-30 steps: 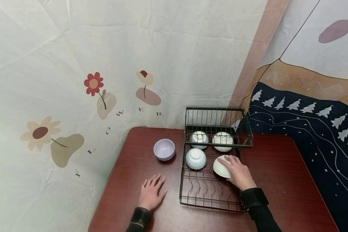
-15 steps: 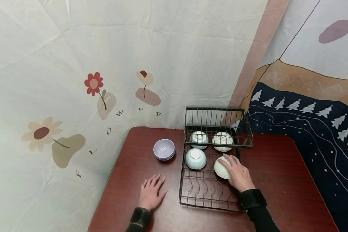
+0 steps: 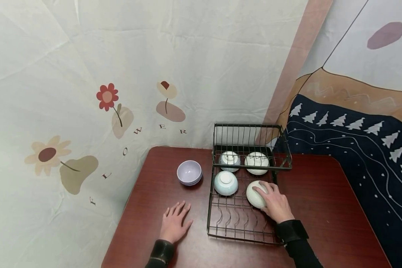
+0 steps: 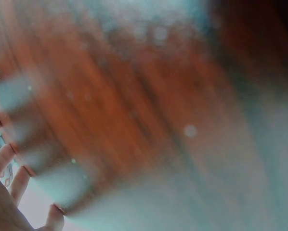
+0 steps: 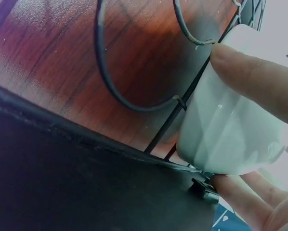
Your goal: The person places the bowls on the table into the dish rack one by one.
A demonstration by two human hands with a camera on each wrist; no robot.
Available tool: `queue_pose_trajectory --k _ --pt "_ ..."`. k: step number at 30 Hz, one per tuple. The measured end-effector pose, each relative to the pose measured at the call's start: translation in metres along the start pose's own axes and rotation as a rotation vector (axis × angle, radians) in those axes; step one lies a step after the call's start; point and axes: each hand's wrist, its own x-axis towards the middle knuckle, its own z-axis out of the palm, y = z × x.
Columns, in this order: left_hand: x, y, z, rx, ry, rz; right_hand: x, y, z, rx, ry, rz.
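Note:
My right hand [image 3: 277, 204] grips a cream-white bowl [image 3: 255, 194] over the right side of the black wire dish rack [image 3: 241, 239]. In the right wrist view, thumb and fingers hold the bowl [image 5: 230, 127] from opposite sides, close against the rack's wires. Beside it on the rack, a pale blue bowl [image 3: 226, 183] sits upside down. My left hand [image 3: 175, 223] rests on the table left of the rack, fingers spread and holding nothing. In the left wrist view, only the fingertips of the left hand [image 4: 19, 185] show at the lower left.
Under the rack's raised upper basket [image 3: 248, 125] stand an upside-down bluish-white bowl [image 3: 230, 160] and white bowls [image 3: 257, 162]. Stacked lilac bowls [image 3: 189, 173] stand upright left of the rack on the dark red table [image 3: 154, 175]. A printed cloth [image 3: 201, 56] hangs behind.
The cream-white bowl has shifted slightly and its underside now faces more upward, with my right hand still on it. My left hand has stayed in place.

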Motion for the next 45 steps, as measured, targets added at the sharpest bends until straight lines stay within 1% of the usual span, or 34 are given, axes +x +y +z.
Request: queue_pose_trajectory --k 9,20,23,30,41,45 --pt "0.001 0.0 0.001 0.0 0.002 0.001 0.004 0.002 -0.002 0.012 -0.005 0.014" --pt "0.001 0.0 0.0 -0.01 0.003 -0.004 0.02 0.002 -0.014 0.089 -0.091 0.041" --pt "0.001 0.0 0.002 -0.014 -0.001 -0.005 0.023 0.003 -0.014 0.092 -0.083 0.044" --pt "0.001 0.0 0.002 -0.018 0.007 0.002 0.029 0.004 -0.011 0.08 -0.032 0.049" --pt "0.0 -0.001 0.003 -0.03 0.002 -0.003 0.028 0.001 -0.003 0.066 -0.017 0.087" --pt "0.0 -0.001 0.004 -0.035 0.01 0.003 0.029 -0.001 -0.004 0.074 -0.039 0.11"
